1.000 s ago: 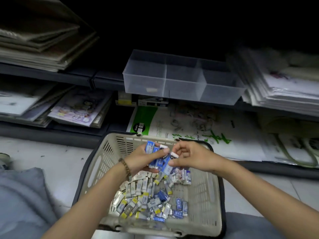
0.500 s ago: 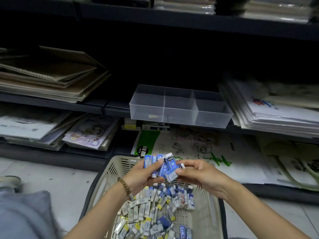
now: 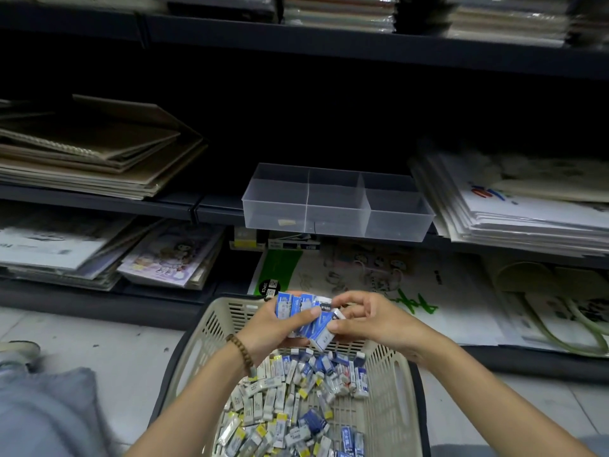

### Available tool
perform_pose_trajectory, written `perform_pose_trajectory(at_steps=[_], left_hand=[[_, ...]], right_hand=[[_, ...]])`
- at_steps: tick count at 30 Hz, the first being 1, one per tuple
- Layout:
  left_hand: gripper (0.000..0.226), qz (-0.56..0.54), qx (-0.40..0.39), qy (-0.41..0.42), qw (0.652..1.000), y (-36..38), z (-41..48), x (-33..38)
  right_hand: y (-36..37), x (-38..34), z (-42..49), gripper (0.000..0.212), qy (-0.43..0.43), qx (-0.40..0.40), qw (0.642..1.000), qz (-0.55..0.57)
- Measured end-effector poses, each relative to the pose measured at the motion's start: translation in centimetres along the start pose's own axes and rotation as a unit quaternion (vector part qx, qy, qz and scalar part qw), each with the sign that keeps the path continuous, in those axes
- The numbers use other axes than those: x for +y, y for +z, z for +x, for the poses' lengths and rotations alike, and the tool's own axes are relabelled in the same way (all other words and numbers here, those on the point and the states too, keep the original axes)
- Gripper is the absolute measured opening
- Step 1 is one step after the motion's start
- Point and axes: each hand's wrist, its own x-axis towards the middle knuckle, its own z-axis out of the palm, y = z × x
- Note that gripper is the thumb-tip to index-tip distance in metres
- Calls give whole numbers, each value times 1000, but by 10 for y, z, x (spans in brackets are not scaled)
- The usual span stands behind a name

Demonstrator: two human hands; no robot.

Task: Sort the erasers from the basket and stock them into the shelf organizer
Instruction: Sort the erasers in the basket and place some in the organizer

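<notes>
Blue erasers (image 3: 301, 308): fanned in the left hand (image 3: 273, 328), above the far end of the basket (image 3: 211, 324).
Left hand: the fingers curl under the fan and the thumb presses across its front, gripping it.
Right hand (image 3: 372, 321): thumb and forefinger pinch the lowest eraser of the fan at its white end, and the other fingers are loosely curled.
Loose erasers (image 3: 283, 407): heaped in the basket, mostly white and yellow-tipped at the near left, bluer toward the far right.
Basket: beige and slatted, on the floor (image 3: 108, 351) before the shelves.
Organizer (image 3: 336, 206): clear with divided compartments, overhanging the front edge of the middle shelf (image 3: 99, 201), well apart from the hands.
Bracelet (image 3: 242, 351): brown beads on the left wrist.
Paper stacks (image 3: 514, 209): to the right of the organizer, with brown pads (image 3: 92, 153) to its left.
</notes>
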Motion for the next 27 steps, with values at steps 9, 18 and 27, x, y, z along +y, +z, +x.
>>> perform_pose_trajectory(at_steps=[9,18,27], left_hand=[[51,-13,-11,-61,998,4,7,0],[46,-167,-85,-101,977,-11,3,8],[30,-181,-72,-68,978,-21,10,32]], right_hand=[[0,2,3,37,-36,-16,998,57],[4,1,5,46,-86,4,989,119],[2,-33,17,46,-155,6,983,96]])
